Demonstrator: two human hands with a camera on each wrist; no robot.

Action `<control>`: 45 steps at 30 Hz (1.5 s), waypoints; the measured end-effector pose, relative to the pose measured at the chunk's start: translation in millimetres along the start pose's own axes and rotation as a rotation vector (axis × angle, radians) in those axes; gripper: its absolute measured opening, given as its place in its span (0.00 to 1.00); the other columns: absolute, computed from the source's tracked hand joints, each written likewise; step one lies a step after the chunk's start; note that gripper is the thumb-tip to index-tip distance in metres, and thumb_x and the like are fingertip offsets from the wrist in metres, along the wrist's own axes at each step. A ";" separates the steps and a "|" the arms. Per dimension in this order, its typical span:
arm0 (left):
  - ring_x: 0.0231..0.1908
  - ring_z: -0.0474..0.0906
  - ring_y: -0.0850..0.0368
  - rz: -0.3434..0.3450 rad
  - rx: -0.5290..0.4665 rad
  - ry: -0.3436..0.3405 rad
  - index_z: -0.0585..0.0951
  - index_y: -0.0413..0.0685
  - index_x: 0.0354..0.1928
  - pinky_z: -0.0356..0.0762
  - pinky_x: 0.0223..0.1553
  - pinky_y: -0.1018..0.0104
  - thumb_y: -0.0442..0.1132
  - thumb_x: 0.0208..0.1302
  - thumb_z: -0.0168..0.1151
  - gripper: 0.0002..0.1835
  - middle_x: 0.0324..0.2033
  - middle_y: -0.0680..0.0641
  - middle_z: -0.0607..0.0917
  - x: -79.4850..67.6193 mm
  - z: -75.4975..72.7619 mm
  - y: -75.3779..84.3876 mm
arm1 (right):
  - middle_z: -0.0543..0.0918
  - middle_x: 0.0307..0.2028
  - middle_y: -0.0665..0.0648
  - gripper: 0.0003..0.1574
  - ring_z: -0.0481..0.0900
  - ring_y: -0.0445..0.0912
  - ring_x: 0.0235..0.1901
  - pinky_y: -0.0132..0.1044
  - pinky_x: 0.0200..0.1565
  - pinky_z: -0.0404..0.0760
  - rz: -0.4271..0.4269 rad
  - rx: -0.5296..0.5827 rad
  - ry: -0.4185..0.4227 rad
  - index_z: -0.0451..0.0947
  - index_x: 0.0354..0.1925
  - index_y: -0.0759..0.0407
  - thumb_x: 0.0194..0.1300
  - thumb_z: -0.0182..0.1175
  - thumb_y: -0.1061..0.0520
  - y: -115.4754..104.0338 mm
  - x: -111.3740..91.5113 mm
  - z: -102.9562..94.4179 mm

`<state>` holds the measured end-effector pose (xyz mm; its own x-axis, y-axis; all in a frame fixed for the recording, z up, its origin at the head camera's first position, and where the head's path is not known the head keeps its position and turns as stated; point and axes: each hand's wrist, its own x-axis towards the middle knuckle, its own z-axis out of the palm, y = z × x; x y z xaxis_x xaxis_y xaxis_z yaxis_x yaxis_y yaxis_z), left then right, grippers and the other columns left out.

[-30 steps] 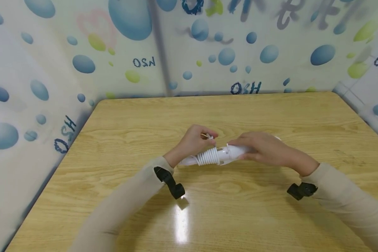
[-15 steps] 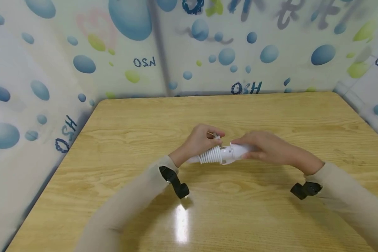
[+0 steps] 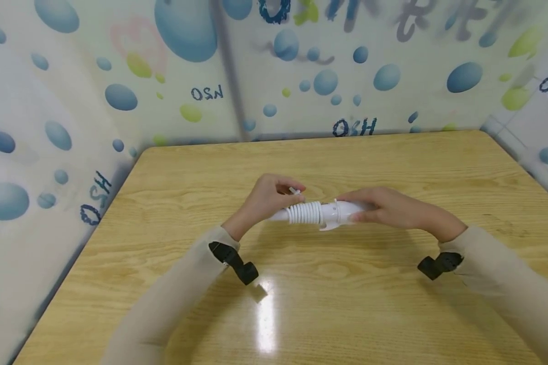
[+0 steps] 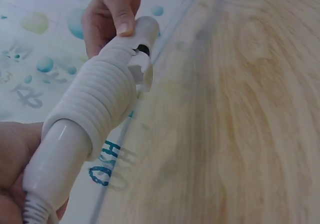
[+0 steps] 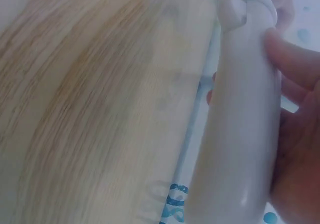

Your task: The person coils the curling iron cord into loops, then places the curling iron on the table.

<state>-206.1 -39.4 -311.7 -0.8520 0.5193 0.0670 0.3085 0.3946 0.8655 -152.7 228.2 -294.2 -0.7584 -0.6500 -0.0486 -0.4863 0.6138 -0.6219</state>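
A long white wand-shaped appliance [image 3: 331,215] is held level above the wooden table, with a white cord [image 3: 305,213] wound in tight coils around its left part. My right hand [image 3: 385,209] grips the smooth right end, thumb on the near side; in the right wrist view the smooth body [image 5: 235,119] lies along the palm. At the coils, my left hand [image 3: 265,197] pinches a small white end piece of the cord between thumb and fingertips. The left wrist view shows the coils [image 4: 95,94], the ribbed cord sleeve [image 4: 36,208] at the near end and a clip-like flap [image 4: 144,71] past the coils.
The wooden table [image 3: 347,294] spreads around both hands, with its far edge against a wall covering [image 3: 255,66] printed with blue and green drops. Each sleeve carries a black wrist camera, the left one [image 3: 235,262] and the right one [image 3: 440,264].
Both hands shifted slightly right, then the left moved back left and a little up, still pinching the cord's end. The appliance has turned closer to level, its flap now showing below it.
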 end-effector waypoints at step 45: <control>0.46 0.74 0.55 -0.053 0.139 -0.022 0.80 0.42 0.49 0.72 0.46 0.61 0.43 0.70 0.49 0.16 0.45 0.47 0.80 -16.0 -11.5 -35.6 | 0.63 0.63 0.65 0.35 0.61 0.57 0.60 0.53 0.54 0.63 0.084 0.132 -0.020 0.60 0.66 0.62 0.66 0.54 0.50 27.3 17.5 21.7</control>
<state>-208.3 -70.5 -337.9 -0.8596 0.5108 0.0109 0.3202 0.5220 0.7906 -169.8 223.9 -329.0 -0.7843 -0.6087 -0.1198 -0.3592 0.6030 -0.7123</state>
